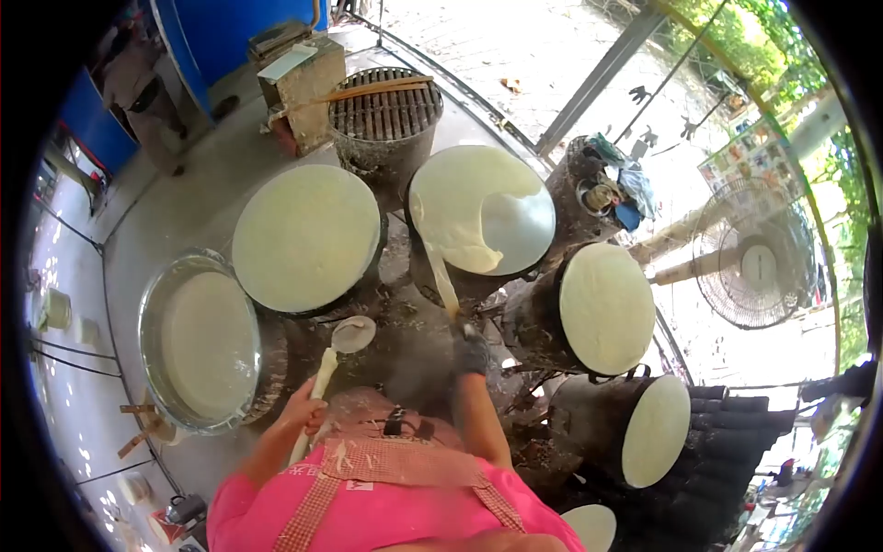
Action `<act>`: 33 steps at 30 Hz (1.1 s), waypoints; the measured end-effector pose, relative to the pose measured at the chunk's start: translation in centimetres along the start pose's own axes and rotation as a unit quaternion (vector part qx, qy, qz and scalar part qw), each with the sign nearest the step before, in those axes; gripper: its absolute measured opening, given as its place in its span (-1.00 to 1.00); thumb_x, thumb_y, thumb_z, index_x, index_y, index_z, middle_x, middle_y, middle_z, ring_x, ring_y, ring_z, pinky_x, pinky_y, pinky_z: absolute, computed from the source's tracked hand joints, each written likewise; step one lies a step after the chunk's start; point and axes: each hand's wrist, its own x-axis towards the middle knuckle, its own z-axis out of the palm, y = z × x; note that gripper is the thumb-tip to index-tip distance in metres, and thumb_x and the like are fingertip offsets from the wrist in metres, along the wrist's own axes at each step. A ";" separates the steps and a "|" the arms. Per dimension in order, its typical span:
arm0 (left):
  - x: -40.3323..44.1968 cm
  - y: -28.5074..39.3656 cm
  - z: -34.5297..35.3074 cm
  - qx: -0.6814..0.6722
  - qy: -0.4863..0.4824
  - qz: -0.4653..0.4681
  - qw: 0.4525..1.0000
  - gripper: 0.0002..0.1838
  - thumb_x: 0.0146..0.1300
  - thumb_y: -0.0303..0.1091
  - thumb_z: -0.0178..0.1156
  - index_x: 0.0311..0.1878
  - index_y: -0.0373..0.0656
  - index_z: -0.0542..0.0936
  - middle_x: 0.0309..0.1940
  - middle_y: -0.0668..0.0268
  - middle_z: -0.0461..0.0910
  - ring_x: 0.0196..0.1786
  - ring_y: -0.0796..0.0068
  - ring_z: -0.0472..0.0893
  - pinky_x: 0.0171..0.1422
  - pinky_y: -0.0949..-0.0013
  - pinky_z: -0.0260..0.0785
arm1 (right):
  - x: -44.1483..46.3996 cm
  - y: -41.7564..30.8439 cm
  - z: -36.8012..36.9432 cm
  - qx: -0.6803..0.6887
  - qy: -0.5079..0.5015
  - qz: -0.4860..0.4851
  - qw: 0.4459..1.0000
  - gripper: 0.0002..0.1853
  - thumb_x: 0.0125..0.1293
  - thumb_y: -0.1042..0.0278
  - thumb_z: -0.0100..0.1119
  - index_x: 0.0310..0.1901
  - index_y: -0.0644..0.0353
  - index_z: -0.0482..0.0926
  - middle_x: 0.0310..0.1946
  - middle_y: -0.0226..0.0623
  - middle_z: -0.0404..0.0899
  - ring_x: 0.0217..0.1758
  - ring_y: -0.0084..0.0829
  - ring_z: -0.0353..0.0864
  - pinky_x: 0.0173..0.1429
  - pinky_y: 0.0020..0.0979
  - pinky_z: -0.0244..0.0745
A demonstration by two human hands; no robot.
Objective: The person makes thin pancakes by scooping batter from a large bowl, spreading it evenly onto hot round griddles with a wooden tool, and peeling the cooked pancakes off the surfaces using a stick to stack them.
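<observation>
My left hand [302,410] is bare and closed round the pale handle of a ladle [353,335], whose round bowl hangs in front of the left griddle [306,239]. My right hand [470,353], in a dark glove, is closed round a long flat spreader [444,283]. The spreader reaches up to the near edge of the middle griddle [520,225]. Pale batter [451,207] covers the left and far parts of that griddle, and bare shiny metal shows at its right. An even pale layer covers the left griddle.
A wide metal basin [147,345] of pale batter stands at the left. More batter-covered griddles [607,309] [656,432] curve down the right side. Behind are a slatted drum [384,115] and a box [303,87]. A fan [756,262] stands right; a person [143,92] is far left.
</observation>
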 end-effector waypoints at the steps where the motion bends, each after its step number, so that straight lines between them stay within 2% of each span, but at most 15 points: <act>1: -0.1 -0.6 -0.8 0.018 -0.018 0.016 1.000 -0.30 0.04 -0.57 -0.06 0.26 0.21 0.06 -0.81 0.38 0.14 -0.84 0.57 0.16 -0.82 0.46 -0.03 | -0.4 0.0 -1.0 -0.006 -0.003 0.029 1.000 -0.73 0.15 0.16 -0.06 -0.28 0.12 0.55 -0.37 -0.15 0.56 -0.34 -0.24 0.52 -0.27 -0.30 0.38; 3: -0.5 -1.6 -1.9 0.080 -0.030 0.060 0.995 -0.28 0.04 -0.57 -0.04 0.26 0.28 0.05 -0.83 0.38 0.14 -0.84 0.58 0.15 -0.82 0.46 -0.04 | -1.0 1.1 -3.8 0.211 0.101 -0.050 0.971 -0.73 0.15 0.14 -0.05 -0.26 0.08 0.57 -0.40 -0.17 0.57 -0.39 -0.16 0.51 -0.32 -0.28 0.37; 4: 0.0 -2.5 -3.1 0.050 -0.060 0.049 0.996 -0.28 0.05 -0.56 -0.03 0.25 0.33 0.06 -0.82 0.39 0.14 -0.84 0.57 0.15 -0.81 0.46 -0.04 | -2.0 2.5 -6.0 0.073 0.066 -0.026 0.995 -0.69 0.14 0.08 -0.01 -0.23 0.07 0.57 -0.39 -0.21 0.58 -0.40 -0.29 0.54 -0.34 -0.30 0.37; 8: -1.7 -3.2 -3.2 -0.101 -0.186 0.009 0.977 -0.33 0.10 -0.56 -0.10 0.23 0.39 0.07 -0.77 0.43 0.07 -0.81 0.64 0.10 -0.79 0.53 -0.05 | 0.5 3.1 -3.6 0.096 0.154 0.016 0.983 -0.72 0.17 0.13 -0.06 -0.40 0.12 0.58 -0.55 -0.24 0.56 -0.50 -0.26 0.53 -0.35 -0.29 0.40; 13: -2.1 -3.8 -1.4 -0.389 -0.405 -0.066 0.825 -0.73 0.16 -0.38 -0.02 -0.07 0.17 0.29 -0.76 0.45 0.16 -0.69 0.65 0.28 -0.66 0.58 0.17 | 3.6 5.8 -1.6 -0.167 0.371 -0.263 0.875 -0.65 0.23 0.09 -0.20 -0.52 0.10 0.49 -0.64 -0.29 0.53 -0.64 -0.41 0.49 -0.55 -0.27 0.37; 15: -3.0 -3.3 -0.1 -0.370 -0.415 -0.049 0.830 -0.87 0.17 -0.31 0.03 -0.41 -0.11 0.35 -0.72 0.41 0.26 -0.65 0.64 0.32 -0.56 0.58 0.25 | 3.0 3.3 -4.1 -0.154 0.228 -0.109 0.955 -0.64 0.22 0.11 -0.20 -0.50 0.13 0.52 -0.61 -0.21 0.54 -0.56 -0.30 0.51 -0.46 -0.25 0.38; 16: -2.3 -3.6 -0.5 -0.366 -0.427 -0.059 0.825 -0.84 0.18 -0.28 0.01 -0.45 -0.12 0.34 -0.73 0.40 0.28 -0.65 0.63 0.32 -0.56 0.57 0.25 | 2.0 3.1 -8.3 -0.086 0.016 0.099 0.991 -0.65 0.20 0.13 -0.16 -0.46 0.17 0.58 -0.56 -0.13 0.55 -0.46 -0.15 0.55 -0.33 -0.22 0.41; 18: -0.9 -4.1 -1.5 -0.356 -0.450 -0.079 0.815 -0.76 0.21 -0.22 -0.02 -0.52 -0.13 0.32 -0.73 0.37 0.32 -0.66 0.61 0.33 -0.57 0.56 0.25 | 4.1 4.5 -10.5 0.130 0.051 0.064 0.988 -0.61 0.20 0.09 -0.17 -0.46 0.20 0.57 -0.53 -0.11 0.55 -0.43 -0.11 0.55 -0.29 -0.20 0.40; 19: -0.3 -4.4 -1.5 -0.352 -0.462 -0.091 0.809 -0.75 0.21 -0.21 -0.04 -0.51 -0.14 0.32 -0.73 0.36 0.32 -0.66 0.61 0.33 -0.57 0.56 0.25 | 3.3 -0.2 -14.0 0.059 0.087 0.137 0.985 -0.65 0.17 0.11 -0.14 -0.44 0.18 0.57 -0.51 -0.11 0.55 -0.40 -0.09 0.54 -0.29 -0.20 0.40; 20: 0.0 -4.8 -1.0 -0.349 -0.476 -0.102 0.801 -0.74 0.22 -0.19 -0.05 -0.50 -0.14 0.33 -0.73 0.36 0.32 -0.67 0.60 0.32 -0.57 0.56 0.25 | 9.8 7.3 -1.4 -0.008 0.198 -0.034 0.980 -0.66 0.08 0.07 -0.05 -0.41 0.18 0.56 -0.51 -0.11 0.55 -0.38 -0.06 0.53 -0.28 -0.18 0.38; 22: -0.1 -4.8 0.3 -0.378 -0.461 -0.105 0.796 -0.71 0.22 -0.17 -0.08 -0.55 -0.11 0.29 -0.74 0.38 0.32 -0.71 0.62 0.30 -0.59 0.58 0.22 | 9.1 3.2 -1.5 -0.091 -0.023 -0.001 0.996 -0.64 0.12 0.00 -0.10 -0.32 0.07 0.58 -0.35 -0.03 0.55 -0.21 -0.10 0.52 -0.15 -0.21 0.40; 24: 0.8 -5.4 -0.4 -0.381 -0.433 -0.121 0.808 -0.70 0.21 -0.18 -0.06 -0.59 -0.10 0.27 -0.77 0.41 0.31 -0.72 0.64 0.28 -0.60 0.57 0.20 | 3.2 -2.0 -9.2 0.042 -0.023 0.004 0.999 -0.68 0.10 0.04 -0.05 -0.35 0.07 0.60 -0.36 -0.09 0.57 -0.21 -0.16 0.53 -0.10 -0.27 0.40; 26: 1.3 -6.2 -1.5 -0.388 -0.360 -0.122 0.840 -0.69 0.19 -0.20 -0.03 -0.63 -0.07 0.26 -0.79 0.44 0.29 -0.76 0.67 0.24 -0.63 0.57 0.17 | 6.0 7.5 -4.8 0.124 0.038 0.052 0.990 -0.67 0.08 0.08 -0.02 -0.31 0.16 0.57 -0.45 -0.12 0.53 -0.31 -0.19 0.52 -0.17 -0.28 0.37; 30: -0.7 -4.0 2.3 -0.394 -0.351 -0.142 0.838 -0.68 0.19 -0.20 -0.04 -0.65 -0.07 0.24 -0.83 0.46 0.25 -0.78 0.67 0.21 -0.65 0.55 0.16 | 8.1 2.9 -14.5 0.045 0.077 0.077 0.993 -0.74 0.10 0.23 -0.01 -0.32 0.24 0.54 -0.59 -0.20 0.50 -0.47 -0.24 0.48 -0.35 -0.24 0.36; 33: -2.1 -2.7 5.6 -0.419 -0.322 -0.194 0.826 -0.66 0.19 -0.19 -0.04 -0.66 -0.07 0.23 -0.87 0.47 0.19 -0.79 0.66 0.20 -0.65 0.54 0.17 | 6.8 1.8 -11.1 -0.033 0.036 -0.061 0.997 -0.69 0.05 0.14 0.04 -0.28 0.19 0.54 -0.48 -0.02 0.51 -0.35 -0.11 0.51 -0.27 -0.18 0.37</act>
